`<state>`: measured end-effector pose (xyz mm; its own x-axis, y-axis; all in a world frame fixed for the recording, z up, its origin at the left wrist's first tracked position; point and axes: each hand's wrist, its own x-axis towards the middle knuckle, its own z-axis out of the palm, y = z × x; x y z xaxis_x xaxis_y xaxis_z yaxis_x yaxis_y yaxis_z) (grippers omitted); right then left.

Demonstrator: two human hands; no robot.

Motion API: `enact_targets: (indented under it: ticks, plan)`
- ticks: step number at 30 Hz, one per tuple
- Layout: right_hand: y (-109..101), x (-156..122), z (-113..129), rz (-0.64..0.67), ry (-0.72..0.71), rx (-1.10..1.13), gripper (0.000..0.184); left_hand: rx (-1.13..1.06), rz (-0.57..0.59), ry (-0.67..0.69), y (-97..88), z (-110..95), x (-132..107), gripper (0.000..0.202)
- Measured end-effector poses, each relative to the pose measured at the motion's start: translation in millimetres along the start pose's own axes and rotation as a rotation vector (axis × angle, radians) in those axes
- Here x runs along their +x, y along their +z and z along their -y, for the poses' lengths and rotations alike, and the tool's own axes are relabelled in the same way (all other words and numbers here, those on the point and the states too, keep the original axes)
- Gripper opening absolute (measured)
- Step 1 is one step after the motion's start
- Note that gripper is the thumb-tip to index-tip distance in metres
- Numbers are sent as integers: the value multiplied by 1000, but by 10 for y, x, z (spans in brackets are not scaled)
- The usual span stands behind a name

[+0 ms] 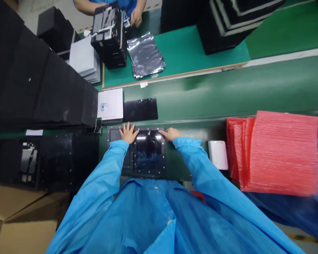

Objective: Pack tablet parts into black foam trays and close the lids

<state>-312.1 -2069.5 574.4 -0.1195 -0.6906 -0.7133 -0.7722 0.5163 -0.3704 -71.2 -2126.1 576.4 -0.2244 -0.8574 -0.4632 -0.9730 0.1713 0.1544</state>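
Blue sleeves end in two open hands, gripping nothing. The left hand lies with fingers spread on the top edge of a black frame, and the right hand rests its fingertips on the same edge. The frame surrounds a glossy screen and lies on a green bench. Just above it are a black panel and white papers. To the right are a white pad and red bubble bags. Farther off, beyond the bench, is a co-worker's hand.
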Motion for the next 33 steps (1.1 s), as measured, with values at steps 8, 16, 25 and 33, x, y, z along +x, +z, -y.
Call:
enact_targets:
  ticks: [8,16,25,33]
  plan:
    - [-49,97,43,-106,-11,-100,45,30,-26,-32,31,-158,57,58]
    - [530,106,159,-421,-743,-382,40,201,65,896,1175,72,-1318,43]
    - [674,84,247,-462,-590,-338,48,37,66,944,1042,151,-1218,33]
    - [1687,-1069,-312,-358,-335,-315,60,-346,-296,-267,357,1079,-853,56]
